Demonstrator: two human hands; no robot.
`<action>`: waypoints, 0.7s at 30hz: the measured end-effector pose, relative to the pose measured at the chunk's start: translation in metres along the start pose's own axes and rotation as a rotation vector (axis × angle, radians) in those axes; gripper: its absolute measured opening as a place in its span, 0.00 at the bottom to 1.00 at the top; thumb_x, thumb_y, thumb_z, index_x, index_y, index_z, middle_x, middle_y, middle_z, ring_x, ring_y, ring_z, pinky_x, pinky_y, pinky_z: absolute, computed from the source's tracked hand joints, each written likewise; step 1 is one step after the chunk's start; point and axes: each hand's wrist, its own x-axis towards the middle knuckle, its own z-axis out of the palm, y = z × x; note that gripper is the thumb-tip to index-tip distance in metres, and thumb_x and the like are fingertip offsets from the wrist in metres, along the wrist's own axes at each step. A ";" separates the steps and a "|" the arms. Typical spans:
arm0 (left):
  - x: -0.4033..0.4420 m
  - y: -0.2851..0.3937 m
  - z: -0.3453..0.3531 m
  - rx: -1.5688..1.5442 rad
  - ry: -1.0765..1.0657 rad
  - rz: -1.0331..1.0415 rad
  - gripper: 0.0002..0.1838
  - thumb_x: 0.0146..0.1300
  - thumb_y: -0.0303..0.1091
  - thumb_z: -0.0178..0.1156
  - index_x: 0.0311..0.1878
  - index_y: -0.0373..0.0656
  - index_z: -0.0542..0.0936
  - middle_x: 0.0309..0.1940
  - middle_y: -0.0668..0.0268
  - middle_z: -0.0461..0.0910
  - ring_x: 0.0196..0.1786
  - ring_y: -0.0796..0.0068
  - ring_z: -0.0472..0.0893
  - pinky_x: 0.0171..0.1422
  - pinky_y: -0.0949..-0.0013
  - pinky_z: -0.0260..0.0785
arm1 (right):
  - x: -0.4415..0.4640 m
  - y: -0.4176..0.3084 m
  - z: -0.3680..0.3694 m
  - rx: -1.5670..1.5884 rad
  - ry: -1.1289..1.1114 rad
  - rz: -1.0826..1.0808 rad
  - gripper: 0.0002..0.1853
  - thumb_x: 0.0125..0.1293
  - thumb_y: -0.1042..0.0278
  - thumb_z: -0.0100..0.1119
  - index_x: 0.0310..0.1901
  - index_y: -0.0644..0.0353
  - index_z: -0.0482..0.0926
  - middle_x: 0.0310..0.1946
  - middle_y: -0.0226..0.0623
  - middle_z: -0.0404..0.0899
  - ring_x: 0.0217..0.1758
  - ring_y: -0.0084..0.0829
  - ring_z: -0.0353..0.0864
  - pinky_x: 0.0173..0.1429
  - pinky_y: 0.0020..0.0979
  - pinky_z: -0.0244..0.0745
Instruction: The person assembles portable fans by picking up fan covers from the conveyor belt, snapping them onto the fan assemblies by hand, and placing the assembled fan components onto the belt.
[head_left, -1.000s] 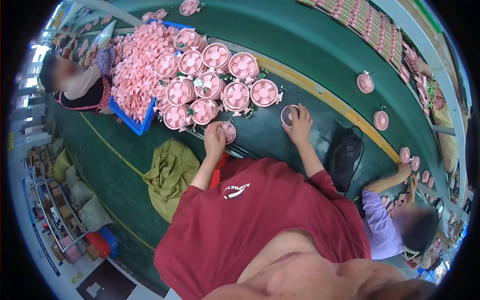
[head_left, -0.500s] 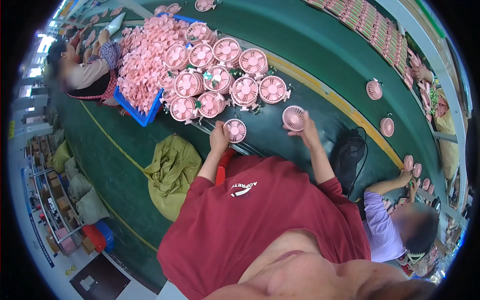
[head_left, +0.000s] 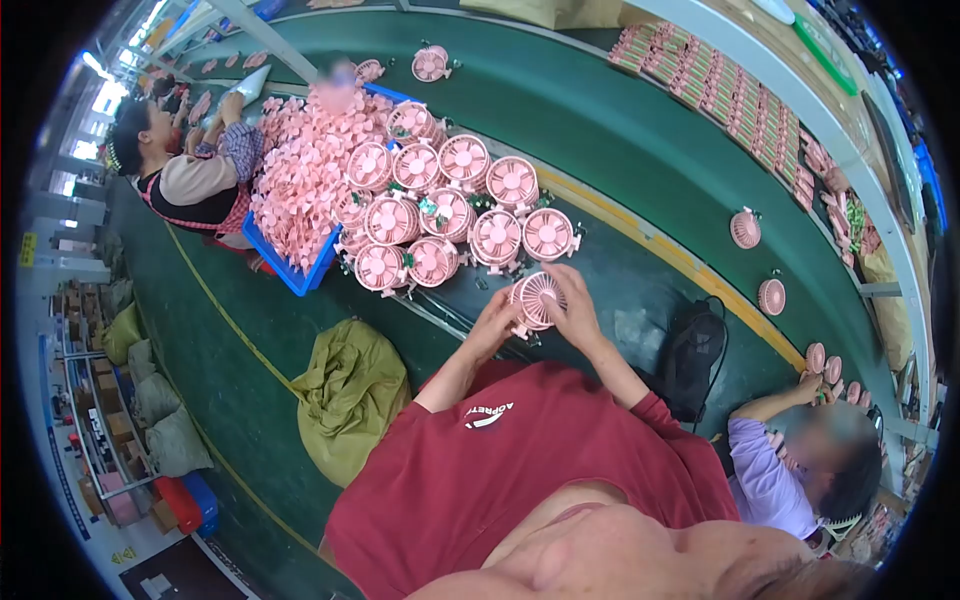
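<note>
Fingers of left hand [head_left: 494, 322] and right hand [head_left: 576, 314] are holding between them a round, ribbed, pink plastic fan cage [head_left: 532, 301], near stacked round pink fan housings [head_left: 495, 237]; uneven pressing could be cracking it (plastic is looking thin).

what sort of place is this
Probably a factory assembly line, likely for small fans: matching pink fan housings stand in stacks, a blue bin holds heaped pink blade pieces, and another worker is busy nearby.
</note>
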 end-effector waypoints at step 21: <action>0.018 0.046 0.091 0.650 0.330 1.188 0.22 0.63 0.35 0.55 0.58 0.36 0.67 0.57 0.50 0.69 0.60 0.50 0.68 0.68 0.54 0.56 | 0.028 -0.046 0.008 0.812 0.057 0.087 0.34 0.74 0.41 0.35 0.71 0.60 0.55 0.63 0.42 0.64 0.64 0.33 0.68 0.67 0.33 0.63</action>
